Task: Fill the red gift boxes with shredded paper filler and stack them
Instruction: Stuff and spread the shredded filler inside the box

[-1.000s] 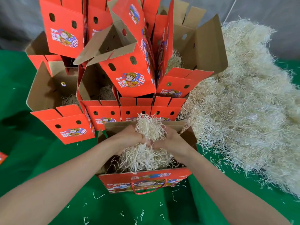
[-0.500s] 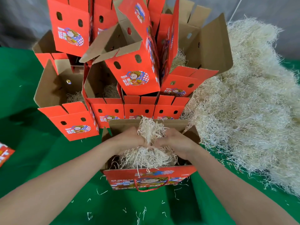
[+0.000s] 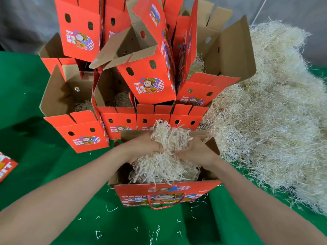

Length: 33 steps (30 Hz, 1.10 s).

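**Both grips clenched on filler over the open box**

My left grip (image 3: 141, 147) and right grip (image 3: 194, 151) are side by side over the open red gift box (image 3: 164, 193) nearest me. Each is closed around the same wad of shredded paper filler (image 3: 168, 138). The top of the wad sticks up between my grips and the rest hangs down into the box.

The box stands on the green cloth (image 3: 53, 174), with a red cord handle (image 3: 166, 204) on its near face. That face carries a cartoon figure, a blue-and-white chequer patch and large characters, too blurred for me to read.

Just behind it is the stack of red boxes (image 3: 146, 76) with their flaps open. They show the same figure and characters beside a small logo I cannot make out, and some have filler inside.

The big heap of filler (image 3: 274, 112) lies to my right, touching the stack. A flat printed box (image 3: 5, 167) shows at the left edge.
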Each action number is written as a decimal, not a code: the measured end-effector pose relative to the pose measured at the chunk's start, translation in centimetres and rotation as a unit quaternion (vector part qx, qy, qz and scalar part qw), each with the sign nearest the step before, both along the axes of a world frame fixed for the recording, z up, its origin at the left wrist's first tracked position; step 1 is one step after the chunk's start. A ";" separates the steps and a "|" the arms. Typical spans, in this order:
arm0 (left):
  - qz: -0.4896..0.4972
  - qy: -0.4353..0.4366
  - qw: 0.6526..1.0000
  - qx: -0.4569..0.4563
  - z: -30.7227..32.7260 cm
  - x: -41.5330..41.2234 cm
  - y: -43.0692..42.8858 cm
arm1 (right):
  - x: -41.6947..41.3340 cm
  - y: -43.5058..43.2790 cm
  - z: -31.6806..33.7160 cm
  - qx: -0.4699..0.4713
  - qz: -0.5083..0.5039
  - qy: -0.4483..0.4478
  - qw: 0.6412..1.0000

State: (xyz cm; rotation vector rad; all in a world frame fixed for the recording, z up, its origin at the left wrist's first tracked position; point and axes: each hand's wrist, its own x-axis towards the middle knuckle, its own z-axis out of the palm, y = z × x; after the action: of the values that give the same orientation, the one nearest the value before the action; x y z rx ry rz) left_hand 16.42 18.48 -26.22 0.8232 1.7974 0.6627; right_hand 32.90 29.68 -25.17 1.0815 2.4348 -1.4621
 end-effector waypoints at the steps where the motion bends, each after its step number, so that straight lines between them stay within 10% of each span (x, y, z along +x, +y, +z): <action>1: -0.027 0.024 0.999 -0.014 0.0 0.0 -0.3 | 0.1 0.2 -0.5 0.086 0.019 -0.013 0.996; 6: -0.028 0.101 0.992 -0.071 -0.2 -2.8 -1.8 | 2.1 1.6 -1.3 0.293 0.050 -0.036 0.954; 12: 0.045 -0.007 0.999 -0.005 -0.6 -1.7 -0.3 | 1.7 1.1 -0.5 -0.173 -0.023 0.041 0.984; 20: 0.066 -0.314 0.947 0.013 -0.5 -2.1 -2.1 | 0.6 1.0 -1.3 -0.141 -0.154 0.020 0.978; 33: 0.095 -0.048 0.994 0.021 -1.4 -0.7 -3.0 | 1.0 0.6 -0.8 -0.094 -0.071 -0.052 0.992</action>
State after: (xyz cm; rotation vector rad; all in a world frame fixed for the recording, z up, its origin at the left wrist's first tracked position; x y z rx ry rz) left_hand 15.74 15.47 -27.63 0.6419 1.7919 0.8517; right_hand 33.93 30.33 -25.97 1.2750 2.1387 -1.5951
